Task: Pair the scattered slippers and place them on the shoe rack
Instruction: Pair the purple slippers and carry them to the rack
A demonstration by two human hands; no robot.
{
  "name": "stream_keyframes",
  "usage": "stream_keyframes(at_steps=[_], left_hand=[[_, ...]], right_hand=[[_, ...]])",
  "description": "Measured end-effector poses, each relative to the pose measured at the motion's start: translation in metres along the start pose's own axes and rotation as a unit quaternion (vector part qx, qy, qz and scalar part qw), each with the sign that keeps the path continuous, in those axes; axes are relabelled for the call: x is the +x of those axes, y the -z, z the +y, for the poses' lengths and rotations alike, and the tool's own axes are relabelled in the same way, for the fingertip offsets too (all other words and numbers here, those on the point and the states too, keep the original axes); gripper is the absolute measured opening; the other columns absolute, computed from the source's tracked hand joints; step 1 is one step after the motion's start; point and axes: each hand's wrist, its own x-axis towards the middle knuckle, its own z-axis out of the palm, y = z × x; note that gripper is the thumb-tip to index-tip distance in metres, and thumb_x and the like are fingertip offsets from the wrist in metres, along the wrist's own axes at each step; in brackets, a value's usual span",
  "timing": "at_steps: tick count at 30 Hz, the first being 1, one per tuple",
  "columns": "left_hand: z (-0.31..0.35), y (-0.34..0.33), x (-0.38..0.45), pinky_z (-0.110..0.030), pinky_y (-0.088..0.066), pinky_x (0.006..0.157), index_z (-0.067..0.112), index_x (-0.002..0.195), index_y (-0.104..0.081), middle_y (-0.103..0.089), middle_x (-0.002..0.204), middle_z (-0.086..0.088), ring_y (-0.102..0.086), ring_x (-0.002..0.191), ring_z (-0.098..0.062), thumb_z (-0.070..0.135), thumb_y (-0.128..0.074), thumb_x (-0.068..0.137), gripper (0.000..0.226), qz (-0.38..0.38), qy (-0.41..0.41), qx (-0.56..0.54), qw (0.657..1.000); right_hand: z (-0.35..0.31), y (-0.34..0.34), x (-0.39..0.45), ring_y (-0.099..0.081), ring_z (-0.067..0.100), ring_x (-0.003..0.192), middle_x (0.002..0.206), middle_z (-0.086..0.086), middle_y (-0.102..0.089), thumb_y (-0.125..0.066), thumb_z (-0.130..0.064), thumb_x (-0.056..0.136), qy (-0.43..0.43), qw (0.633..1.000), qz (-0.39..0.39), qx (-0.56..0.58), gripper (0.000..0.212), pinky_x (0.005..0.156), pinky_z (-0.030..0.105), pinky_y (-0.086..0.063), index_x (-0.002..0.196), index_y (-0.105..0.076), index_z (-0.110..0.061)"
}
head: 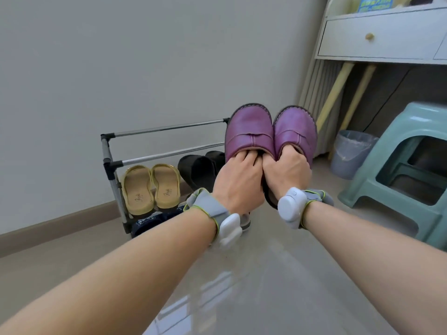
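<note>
Two purple slippers are held side by side in the air, toes pointing away from me. My left hand (238,181) grips the left purple slipper (249,130) at its opening. My right hand (286,174) grips the right purple slipper (296,130) the same way. They hover at the right end of the metal shoe rack (154,128) standing against the wall. On the rack's middle level rest a pair of yellow sandals (151,187) and a pair of black slippers (199,169). A dark blue patterned slipper (151,221) lies on the level below, partly hidden by my left wrist.
A teal plastic stool (408,170) stands on the floor at the right. Behind it are a pale waste bin (350,153) and a grey desk with a drawer (384,39). Glossy tiled floor (242,286) stretches in front of me.
</note>
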Motion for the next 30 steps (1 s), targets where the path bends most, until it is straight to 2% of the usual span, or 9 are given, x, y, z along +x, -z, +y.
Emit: stream_keyframes(at_steps=[3,6,10,14,16,19,23,25,30], left_hand=[[-0.035,0.027,0.004,-0.035,-0.048,0.085,0.008,0.11,-0.067,-0.066,0.105,-0.011,-0.06,0.099,-0.031,0.026,-0.042,0.072,0.049,0.022,0.054,0.025,0.998],[-0.072,0.047,0.001,-0.033,-0.043,0.09,0.01,0.114,-0.064,-0.063,0.114,-0.01,-0.054,0.109,-0.03,0.024,-0.047,0.075,0.045,0.022,0.123,0.032,0.992],[-0.12,0.061,-0.007,-0.032,-0.037,0.098,0.014,0.115,-0.063,-0.058,0.121,-0.007,-0.044,0.121,-0.024,0.026,-0.047,0.083,0.038,0.011,0.208,0.033,0.978],[-0.154,0.065,-0.016,-0.032,-0.037,0.097,0.015,0.115,-0.065,-0.058,0.121,-0.007,-0.043,0.121,-0.025,0.029,-0.047,0.086,0.037,-0.026,0.258,0.018,0.966],[-0.174,0.067,-0.02,-0.033,-0.037,0.097,0.013,0.116,-0.065,-0.058,0.122,-0.009,-0.043,0.122,-0.026,0.029,-0.047,0.086,0.038,-0.035,0.278,0.009,0.96],[-0.198,0.069,-0.026,-0.033,-0.038,0.097,0.011,0.116,-0.065,-0.059,0.122,-0.009,-0.045,0.121,-0.026,0.026,-0.048,0.085,0.039,-0.04,0.302,-0.003,0.953],[-0.221,0.067,-0.032,-0.034,-0.041,0.091,0.01,0.109,-0.066,-0.063,0.116,-0.009,-0.049,0.116,-0.028,0.027,-0.049,0.085,0.034,-0.048,0.33,-0.021,0.943],[-0.23,0.065,-0.033,-0.033,-0.041,0.086,0.011,0.106,-0.067,-0.065,0.112,-0.008,-0.051,0.112,-0.027,0.027,-0.049,0.085,0.032,-0.05,0.333,-0.025,0.941],[-0.237,0.054,-0.037,-0.033,-0.041,0.089,0.008,0.111,-0.062,-0.062,0.113,-0.01,-0.048,0.117,-0.027,0.024,-0.049,0.085,0.033,-0.077,0.333,-0.04,0.939]], right_hand=[[-0.049,-0.013,0.017,-0.061,0.041,0.095,0.099,0.016,-0.069,-0.055,-0.039,0.084,0.047,0.998,-0.045,0.014,0.029,0.08,0.04,-0.048,0.09,-0.06,-0.01],[-0.094,-0.033,0.025,-0.06,0.038,0.09,0.094,0.012,-0.066,-0.053,-0.035,0.081,0.083,0.989,-0.121,0.027,0.021,0.079,0.038,-0.049,0.083,-0.055,-0.013],[-0.149,-0.067,0.026,-0.057,0.033,0.086,0.09,0.006,-0.06,-0.054,-0.028,0.079,0.12,0.971,-0.206,0.029,0.014,0.072,0.034,-0.044,0.083,-0.055,-0.014],[-0.181,-0.101,0.022,-0.06,0.034,0.089,0.094,0.009,-0.065,-0.055,-0.025,0.077,0.132,0.957,-0.257,0.027,0.016,0.075,0.036,-0.049,0.086,-0.059,-0.013],[-0.197,-0.117,0.02,-0.061,0.034,0.086,0.09,0.009,-0.065,-0.056,-0.024,0.076,0.14,0.949,-0.28,0.028,0.012,0.076,0.037,-0.052,0.081,-0.058,-0.014],[-0.217,-0.136,0.018,-0.059,0.031,0.076,0.077,0.006,-0.064,-0.058,-0.02,0.076,0.156,0.937,-0.311,0.029,0.011,0.067,0.032,-0.05,0.078,-0.063,-0.01],[-0.236,-0.154,0.014,-0.061,0.029,0.078,0.08,0.006,-0.064,-0.059,-0.018,0.08,0.164,0.922,-0.35,0.022,0.007,0.067,0.03,-0.049,0.079,-0.063,-0.011],[-0.24,-0.163,0.013,-0.056,0.028,0.074,0.075,0.005,-0.059,-0.06,-0.018,0.082,0.17,0.918,-0.357,0.017,0.012,0.065,0.029,-0.046,0.072,-0.056,-0.013],[-0.231,-0.178,0.007,-0.05,0.026,0.069,0.064,0.001,-0.05,-0.054,-0.033,0.09,0.186,0.912,-0.363,0.027,0.036,0.058,0.028,-0.037,0.06,-0.044,-0.016]])
